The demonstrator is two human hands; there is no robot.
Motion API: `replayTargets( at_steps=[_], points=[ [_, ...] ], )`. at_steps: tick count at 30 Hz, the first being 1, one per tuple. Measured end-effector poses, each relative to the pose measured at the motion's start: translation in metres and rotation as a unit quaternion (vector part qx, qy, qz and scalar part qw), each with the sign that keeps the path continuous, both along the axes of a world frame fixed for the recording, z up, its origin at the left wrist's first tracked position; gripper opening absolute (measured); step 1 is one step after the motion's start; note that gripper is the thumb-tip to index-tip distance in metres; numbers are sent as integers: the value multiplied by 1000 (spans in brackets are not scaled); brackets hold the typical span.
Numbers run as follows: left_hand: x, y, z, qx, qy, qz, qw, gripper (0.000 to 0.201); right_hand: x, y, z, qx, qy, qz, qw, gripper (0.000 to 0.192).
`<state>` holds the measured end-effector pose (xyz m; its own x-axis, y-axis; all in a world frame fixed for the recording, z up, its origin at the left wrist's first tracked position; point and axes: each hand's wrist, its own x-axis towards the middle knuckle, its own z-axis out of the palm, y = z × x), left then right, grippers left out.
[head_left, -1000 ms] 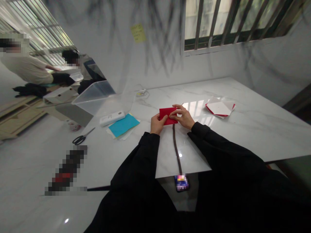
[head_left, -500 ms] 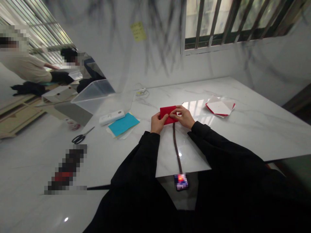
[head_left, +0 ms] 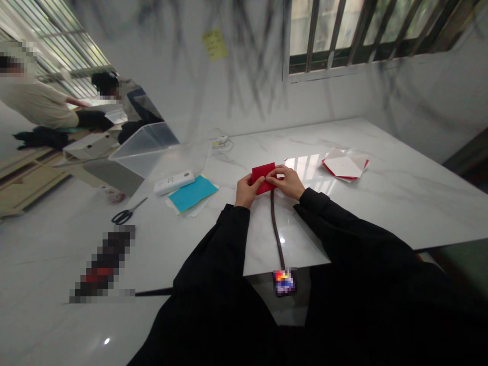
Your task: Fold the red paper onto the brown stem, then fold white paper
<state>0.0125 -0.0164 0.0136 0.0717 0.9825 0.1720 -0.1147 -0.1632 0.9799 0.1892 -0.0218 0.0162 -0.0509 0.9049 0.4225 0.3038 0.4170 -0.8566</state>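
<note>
A piece of red paper [head_left: 264, 173], folded into a small rectangle, is held up above the white marbled table [head_left: 312, 223]. My left hand [head_left: 247, 191] grips its left side, the thumb lying across the front. From the right, my right hand [head_left: 287, 182] pinches the paper near its middle, with thumb and index finger close to the left thumb. The fingers behind the sheet are hidden. Below the hands a dark cord [head_left: 275, 223] hangs down to a blurred-out badge at the table's front edge.
Left of my hands lie blue paper sheets [head_left: 193, 194], a white oblong device [head_left: 174, 183] and black-handled scissors [head_left: 127, 212]. Red and white folded papers [head_left: 345, 165] lie to the right. A clear plastic bin [head_left: 148, 147] stands at back left; two people sit beyond it.
The red paper has tilted slightly, its right side a little higher. Both hands keep their hold, and the whole view has shifted a little.
</note>
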Motion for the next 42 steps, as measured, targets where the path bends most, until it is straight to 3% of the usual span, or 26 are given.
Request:
replayTargets(
  at_steps=[4, 13, 18, 20, 37, 42],
  points=[
    [1, -1, 1, -7, -22, -23, 999, 55, -1, 0, 0, -17, 22, 6, 1000, 15],
    [0, 1, -1, -10, -26, -11, 1000, 58, -9, -2, -5, -20, 71, -2, 997, 19],
    [1, 0, -1, -16, -37, -11, 999, 59, -12, -6, -1, -42, 139, 17, 989, 68],
    [1, 0, -1, -13, -36, -14, 999, 58, -13, -6, -1, -55, 148, 19, 987, 78],
    [0, 0, 0, -11, -18, -2, 1000, 54, -11, -2, -1, -66, 169, 38, 983, 51],
    [0, 0, 1, -4, -29, 5, 1000, 52, -12, -3, -2, -97, 189, 73, 974, 47]
  ],
)
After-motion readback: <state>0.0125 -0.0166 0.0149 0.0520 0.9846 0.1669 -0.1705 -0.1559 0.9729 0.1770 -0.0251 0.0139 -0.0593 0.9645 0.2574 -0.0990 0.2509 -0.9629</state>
